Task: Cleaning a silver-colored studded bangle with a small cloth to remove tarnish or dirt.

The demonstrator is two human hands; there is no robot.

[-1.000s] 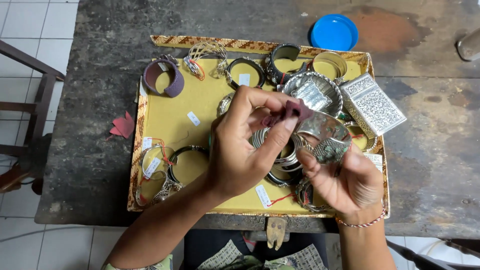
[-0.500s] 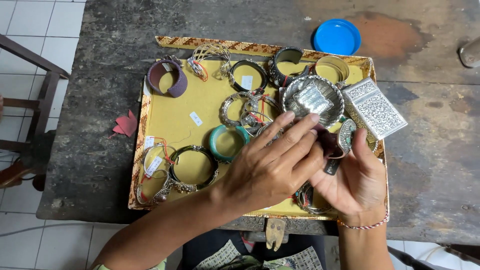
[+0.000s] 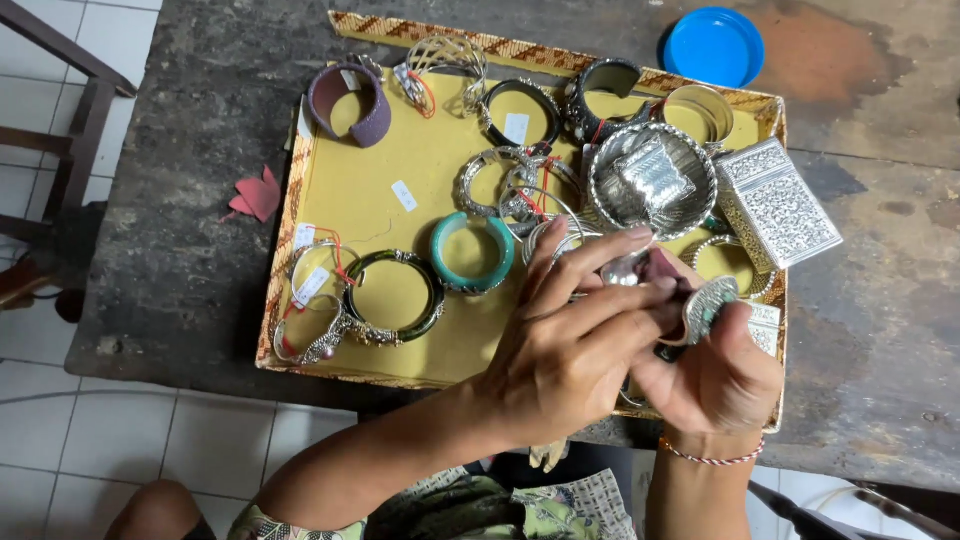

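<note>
Soft even daylight, sharp, faint shadows

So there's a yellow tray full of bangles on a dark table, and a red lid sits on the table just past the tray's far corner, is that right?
Not quite: the lid is blue, not red. The head view shows it lying on the dark table just past the far corner of the yellow tray, which does hold many bangles, such as the teal one.

Shiny metal jewellery on a matt yellow tray

The embossed silver metal box [image 3: 780, 203] and round silver bowl [image 3: 652, 180] look glossy; the teal bangle [image 3: 472, 254] is smooth, the dark stone table [image 3: 190, 220] rough, the blue plastic lid [image 3: 713, 46] glossy.
</note>
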